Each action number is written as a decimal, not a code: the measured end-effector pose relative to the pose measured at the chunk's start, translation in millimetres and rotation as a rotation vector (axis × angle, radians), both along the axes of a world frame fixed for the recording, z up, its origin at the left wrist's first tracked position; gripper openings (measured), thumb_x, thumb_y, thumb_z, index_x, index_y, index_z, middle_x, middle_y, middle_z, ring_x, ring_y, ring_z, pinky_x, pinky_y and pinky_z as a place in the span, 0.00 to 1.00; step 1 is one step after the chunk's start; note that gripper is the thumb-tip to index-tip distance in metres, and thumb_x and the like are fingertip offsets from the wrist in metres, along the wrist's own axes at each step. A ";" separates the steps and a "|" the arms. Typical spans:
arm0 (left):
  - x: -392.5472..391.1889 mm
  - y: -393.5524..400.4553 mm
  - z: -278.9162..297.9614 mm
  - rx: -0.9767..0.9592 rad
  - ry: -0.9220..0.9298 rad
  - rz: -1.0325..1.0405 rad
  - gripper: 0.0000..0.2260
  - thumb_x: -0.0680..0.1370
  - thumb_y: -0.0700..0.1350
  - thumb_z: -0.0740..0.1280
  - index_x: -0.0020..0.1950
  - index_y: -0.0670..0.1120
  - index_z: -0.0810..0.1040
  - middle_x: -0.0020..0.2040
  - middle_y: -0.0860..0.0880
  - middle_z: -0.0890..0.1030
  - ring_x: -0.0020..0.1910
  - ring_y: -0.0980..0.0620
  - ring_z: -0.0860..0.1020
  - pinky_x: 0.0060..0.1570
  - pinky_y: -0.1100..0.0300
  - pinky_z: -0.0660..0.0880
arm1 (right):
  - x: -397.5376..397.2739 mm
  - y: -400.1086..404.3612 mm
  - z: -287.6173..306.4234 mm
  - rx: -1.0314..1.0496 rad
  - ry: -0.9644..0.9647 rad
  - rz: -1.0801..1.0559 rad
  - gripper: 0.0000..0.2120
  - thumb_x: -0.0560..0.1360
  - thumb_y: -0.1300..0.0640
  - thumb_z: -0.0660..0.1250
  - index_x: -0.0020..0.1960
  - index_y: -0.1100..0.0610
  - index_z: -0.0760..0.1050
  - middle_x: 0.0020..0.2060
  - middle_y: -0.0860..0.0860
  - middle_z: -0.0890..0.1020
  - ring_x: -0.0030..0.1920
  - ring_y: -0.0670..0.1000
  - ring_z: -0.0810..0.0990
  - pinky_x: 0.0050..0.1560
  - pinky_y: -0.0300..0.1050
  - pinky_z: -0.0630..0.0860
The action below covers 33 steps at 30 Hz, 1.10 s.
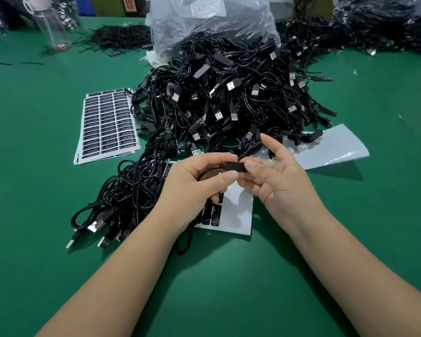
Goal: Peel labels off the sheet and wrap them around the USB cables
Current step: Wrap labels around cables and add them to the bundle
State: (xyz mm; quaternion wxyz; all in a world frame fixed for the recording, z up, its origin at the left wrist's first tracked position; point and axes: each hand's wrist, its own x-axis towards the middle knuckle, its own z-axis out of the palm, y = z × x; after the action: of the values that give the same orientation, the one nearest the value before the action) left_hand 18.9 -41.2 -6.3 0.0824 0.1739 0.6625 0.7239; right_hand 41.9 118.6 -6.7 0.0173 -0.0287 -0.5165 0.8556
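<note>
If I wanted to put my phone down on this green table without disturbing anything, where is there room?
Bare green cloth lies near you, between the forearms, and far left, between the bottle and the full label sheets. Also right of the curled backing sheet. The middle is crowded: cable heap, labelled bundle, both hands over the working sheet.

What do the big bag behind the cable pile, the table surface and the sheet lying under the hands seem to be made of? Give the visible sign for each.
Big bag: thin clear plastic film, probably; see-through, crinkled, with bright glints.
Table surface: smooth green mat, perhaps rubber or vinyl; even colour, soft sheen.
Sheet: glossy release paper, likely; pale, shiny, a few black labels left on it.
</note>
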 end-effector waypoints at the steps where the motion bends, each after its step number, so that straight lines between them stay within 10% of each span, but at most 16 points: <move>1: -0.3 0.1 -0.3 0.003 -0.017 0.000 0.11 0.70 0.40 0.72 0.47 0.55 0.85 0.34 0.52 0.81 0.30 0.57 0.74 0.31 0.65 0.74 | -0.7 0.1 -1.2 -0.006 -0.013 0.002 0.29 0.63 0.61 0.71 0.62 0.48 0.68 0.40 0.54 0.84 0.40 0.52 0.84 0.42 0.42 0.80; 9: -0.2 -1.2 -0.4 0.012 -0.060 -0.039 0.11 0.71 0.40 0.71 0.47 0.56 0.85 0.34 0.51 0.81 0.34 0.57 0.78 0.32 0.65 0.76 | -2.2 2.1 -3.6 -0.075 -0.142 0.104 0.24 0.64 0.59 0.71 0.59 0.50 0.71 0.39 0.53 0.85 0.36 0.49 0.84 0.37 0.41 0.79; 16: -2.6 1.2 0.0 -0.090 -0.033 0.054 0.15 0.75 0.36 0.69 0.42 0.58 0.85 0.32 0.56 0.81 0.32 0.60 0.76 0.30 0.66 0.76 | -5.2 3.5 -5.0 -0.241 -0.323 0.102 0.05 0.61 0.54 0.73 0.29 0.55 0.81 0.37 0.53 0.83 0.35 0.49 0.81 0.37 0.45 0.80; 33: -5.6 0.0 -4.4 -0.140 -0.074 -0.006 0.13 0.74 0.36 0.71 0.45 0.55 0.84 0.30 0.53 0.79 0.28 0.60 0.74 0.28 0.68 0.71 | -4.4 1.0 -1.1 -0.012 -0.276 0.149 0.12 0.63 0.59 0.70 0.44 0.63 0.79 0.37 0.55 0.82 0.35 0.49 0.81 0.35 0.42 0.79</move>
State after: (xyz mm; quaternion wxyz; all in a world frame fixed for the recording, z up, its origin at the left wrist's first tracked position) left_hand 13.3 -41.2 -10.7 0.1209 0.1426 0.7075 0.6816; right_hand 37.5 119.6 -7.8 -0.1178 -0.1076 -0.5097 0.8454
